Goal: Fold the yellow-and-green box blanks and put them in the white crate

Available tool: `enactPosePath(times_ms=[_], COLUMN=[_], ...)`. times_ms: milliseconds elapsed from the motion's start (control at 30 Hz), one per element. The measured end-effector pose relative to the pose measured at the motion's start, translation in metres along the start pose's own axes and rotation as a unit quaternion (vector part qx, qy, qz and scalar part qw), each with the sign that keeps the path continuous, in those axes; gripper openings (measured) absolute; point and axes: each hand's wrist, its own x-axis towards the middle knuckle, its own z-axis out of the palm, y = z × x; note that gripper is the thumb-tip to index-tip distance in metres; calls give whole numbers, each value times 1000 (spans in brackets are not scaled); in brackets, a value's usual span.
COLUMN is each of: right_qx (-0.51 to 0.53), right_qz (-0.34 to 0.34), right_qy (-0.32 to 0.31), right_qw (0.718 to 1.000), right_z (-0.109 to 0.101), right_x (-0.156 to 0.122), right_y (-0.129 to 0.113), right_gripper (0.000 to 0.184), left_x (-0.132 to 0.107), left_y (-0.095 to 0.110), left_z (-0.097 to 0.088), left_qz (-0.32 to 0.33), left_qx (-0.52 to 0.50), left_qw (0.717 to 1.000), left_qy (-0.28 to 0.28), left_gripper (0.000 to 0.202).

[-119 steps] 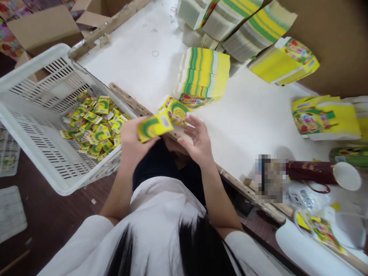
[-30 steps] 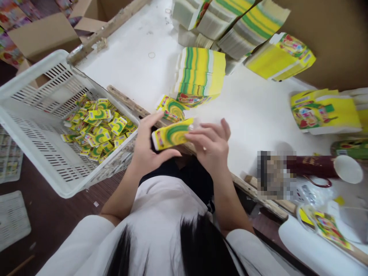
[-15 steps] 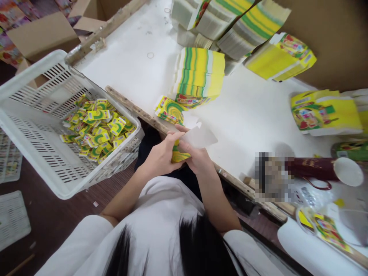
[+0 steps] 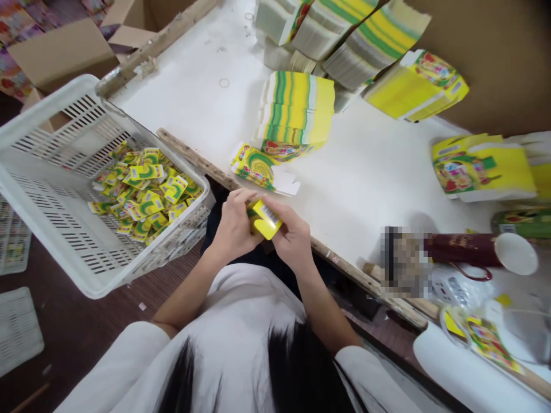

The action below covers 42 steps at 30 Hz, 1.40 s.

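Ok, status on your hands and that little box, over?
Left hand and right hand both shut on small yellow box at table edge. Flat cartons just beyond, untouched. White crate sits left, apart.

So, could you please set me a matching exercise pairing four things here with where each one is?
1 small yellow box
2 white crate
3 striped carton stack
4 dark red tube

a on its side, right end of the table
b between left hand and right hand
c left of the table, holding packs
d mid-table, beyond the hands

Pairs: 1-b, 2-c, 3-d, 4-a
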Motion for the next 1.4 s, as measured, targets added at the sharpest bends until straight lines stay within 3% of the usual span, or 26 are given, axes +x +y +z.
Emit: enactPosePath(times_ms=[100, 267, 400, 567, 767, 833, 900, 967, 1033, 1100, 1200, 1300, 1400], right_qx=[27, -86, -121, -121, -79, -38, -2, -29, -135, -248, -326, -312, -228], right_qz=[-6, -68, -101, -76, -28, -5, 12, 29, 46, 55, 49, 32, 36], right_qy=[40, -59, -101, -164, -127, -125, -98, -21, 51, 53, 8, 15, 65], right_qw=[999, 992, 982, 976, 988, 991, 995, 999, 988, 966, 944, 949, 971], right_z=[-3, -12, -25, -39, -20, -13, -10, -10, -9, -7, -1, 2, 1], right_x=[4, 6, 9, 16, 12, 13, 20, 33, 48, 62, 74, 74, 65], right_y=[8, 10, 9, 11, 13, 16, 23, 34, 46, 56, 64, 63, 53], right_gripper=[49, 62, 41, 33, 29, 39, 57, 61, 53, 47, 39, 35, 29], left_x=[0, 1, 5, 7, 2, 1, -1, -4, -8, -11, -12, -13, -16], left_y=[3, -3, -6, -6, -4, -8, -17, -30, -41, -46, -40, -29, -27], left_z=[-10, -27, -35, -35, -28, -32, -44, -62, -80, -90, -83, -56, -27], left_qz=[-22, -9, 4, 18, -6, -21, -43, -82, -130, -147, -117, -129, -186], left_qx=[42, -14, -4, -7, 30, 37, 81, 171, 248, 255, 185, 55, -72], left_qw=[999, 1000, 999, 998, 997, 997, 995, 978, 937, 925, 957, 984, 978], left_qy=[0, -21, -45, -68, -65, -66, -25, 87, 209, 243, 190, 114, 55], left_gripper=[58, 52, 51, 50, 48, 49, 51, 65, 90, 95, 68, 43, 45])
